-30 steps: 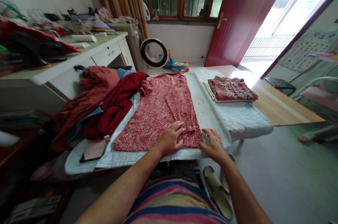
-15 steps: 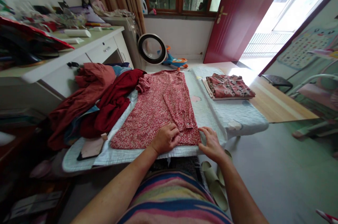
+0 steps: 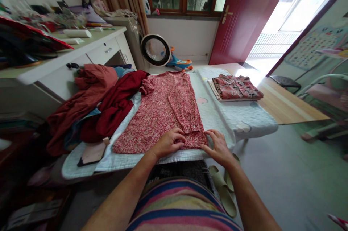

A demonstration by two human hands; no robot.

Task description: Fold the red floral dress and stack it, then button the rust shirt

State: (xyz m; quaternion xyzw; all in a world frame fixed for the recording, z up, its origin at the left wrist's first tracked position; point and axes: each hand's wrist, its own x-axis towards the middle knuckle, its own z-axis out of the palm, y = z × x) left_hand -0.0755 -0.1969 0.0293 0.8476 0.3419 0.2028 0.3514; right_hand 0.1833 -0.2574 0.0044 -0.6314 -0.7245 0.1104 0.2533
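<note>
A red-and-white patterned blouse (image 3: 160, 111) lies flat on a pale blue quilted cloth, one sleeve folded over its front. My left hand (image 3: 170, 141) rests on the blouse near its lower hem, fingers bent and thumb apart from them. At the lower right corner, my right hand (image 3: 219, 147) touches the edge of the fabric with its fingers and thumb spread. Neither hand appears to grip the cloth. Beside the blouse, to the left, is a heap of loose clothes, including a dark red garment (image 3: 108, 116) and a rust-coloured one (image 3: 81, 91).
Folded clothes (image 3: 237, 87) are stacked on the right part of the quilted cloth (image 3: 252, 116). A phone-like case (image 3: 93, 152) lies at the front left. A cluttered desk (image 3: 98, 48) stands left, near a washer with its round door (image 3: 155, 50) open. Slippers (image 3: 222, 189) are on the floor.
My left hand's fingers have loosened, with the thumb further from them. My right thumb has moved slightly left over the blouse's corner. The blouse looks the same; the view has shifted slightly.
</note>
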